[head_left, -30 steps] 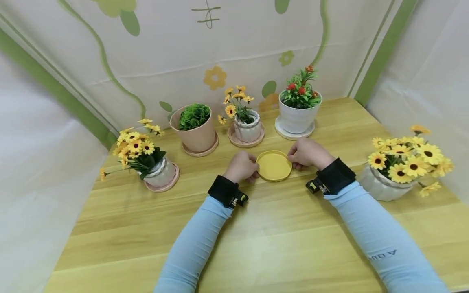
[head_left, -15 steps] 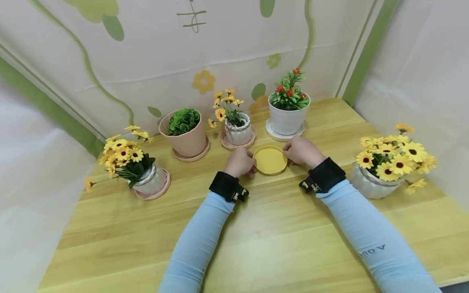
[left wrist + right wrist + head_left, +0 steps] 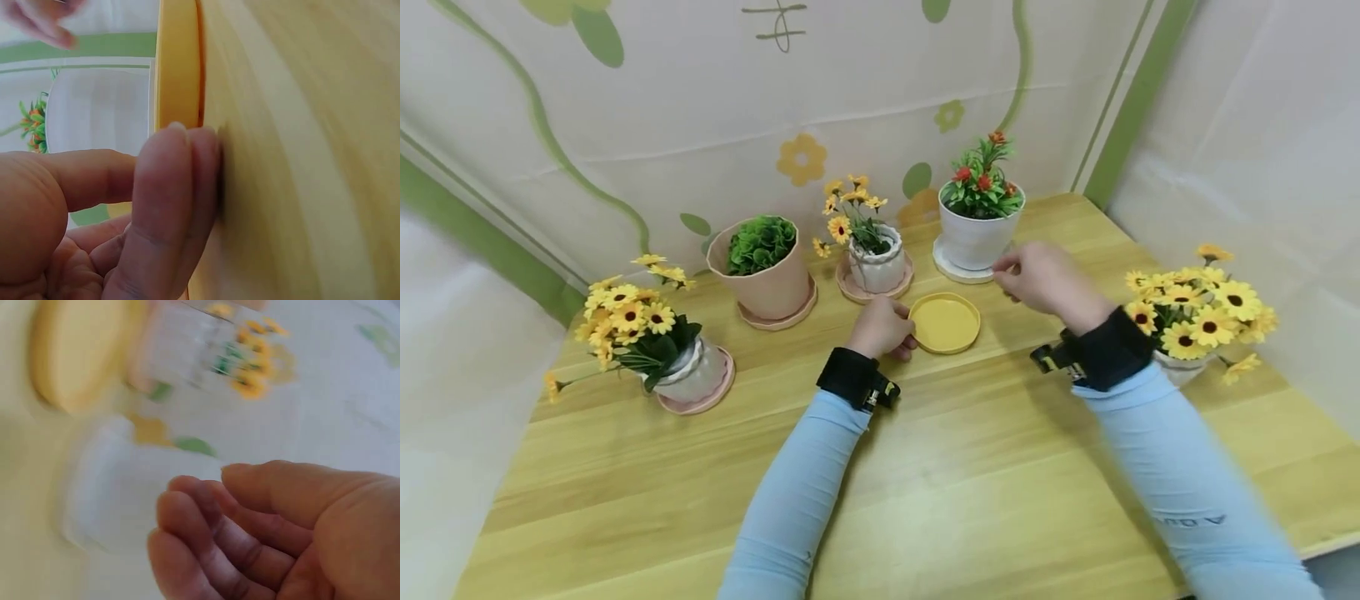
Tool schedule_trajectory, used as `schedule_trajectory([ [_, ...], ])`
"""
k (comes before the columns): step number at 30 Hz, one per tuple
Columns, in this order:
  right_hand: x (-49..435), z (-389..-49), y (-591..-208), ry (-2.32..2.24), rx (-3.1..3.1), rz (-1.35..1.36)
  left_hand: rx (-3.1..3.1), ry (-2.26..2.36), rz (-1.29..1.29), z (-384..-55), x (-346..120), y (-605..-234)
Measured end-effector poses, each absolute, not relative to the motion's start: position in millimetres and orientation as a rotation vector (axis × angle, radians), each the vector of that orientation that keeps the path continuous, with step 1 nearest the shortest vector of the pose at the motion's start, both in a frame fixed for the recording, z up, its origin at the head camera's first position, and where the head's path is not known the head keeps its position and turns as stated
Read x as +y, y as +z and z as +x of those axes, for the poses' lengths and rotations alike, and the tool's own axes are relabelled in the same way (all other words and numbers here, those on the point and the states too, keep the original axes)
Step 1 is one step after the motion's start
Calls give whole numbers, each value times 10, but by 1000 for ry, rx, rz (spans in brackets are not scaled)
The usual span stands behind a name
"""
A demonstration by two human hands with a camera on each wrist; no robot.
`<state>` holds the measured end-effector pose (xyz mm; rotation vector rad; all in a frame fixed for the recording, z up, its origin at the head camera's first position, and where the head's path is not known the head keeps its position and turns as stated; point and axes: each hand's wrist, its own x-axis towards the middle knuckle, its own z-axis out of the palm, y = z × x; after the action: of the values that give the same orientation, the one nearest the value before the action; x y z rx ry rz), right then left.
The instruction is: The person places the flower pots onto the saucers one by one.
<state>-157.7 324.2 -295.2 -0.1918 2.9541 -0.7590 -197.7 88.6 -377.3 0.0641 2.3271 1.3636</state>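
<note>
A round yellow plant saucer (image 3: 946, 323) lies on the wooden table before the row of pots. At its left rim my left hand (image 3: 881, 327) pinches the edge between thumb and fingers; the left wrist view shows the fingertips against the saucer's side (image 3: 178, 69). My right hand (image 3: 1047, 279) is apart from the saucer, raised above the table to its right, fingers loosely curled around nothing. Closest to it is the white pot (image 3: 979, 235) with red flowers, on a white saucer (image 3: 961, 271).
Behind stand a pink pot (image 3: 767, 287) with green leaves and a small white pot (image 3: 877, 268) with yellow flowers. A tilted flower pot (image 3: 685, 379) is at left. More yellow flowers (image 3: 1202, 312) stand at right, partly behind the right wrist.
My right hand has let go of the saucer's right rim and moved up and right. The left hand stays at the left rim. The head view has shifted slightly.
</note>
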Motion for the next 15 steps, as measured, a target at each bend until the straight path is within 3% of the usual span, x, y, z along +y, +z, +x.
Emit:
schedule_trajectory([
  [8,3907,-1088,-1993,-626,3154,36,2300,1387,58,-1997,883,-3761],
  [11,4329,-993,-1868,-566,3195,241,2290,1403,63,-1996,869,-3755],
  [15,4839,-922,-1976,-597,3195,430,2279,1408,57,-1987,858,-3757],
])
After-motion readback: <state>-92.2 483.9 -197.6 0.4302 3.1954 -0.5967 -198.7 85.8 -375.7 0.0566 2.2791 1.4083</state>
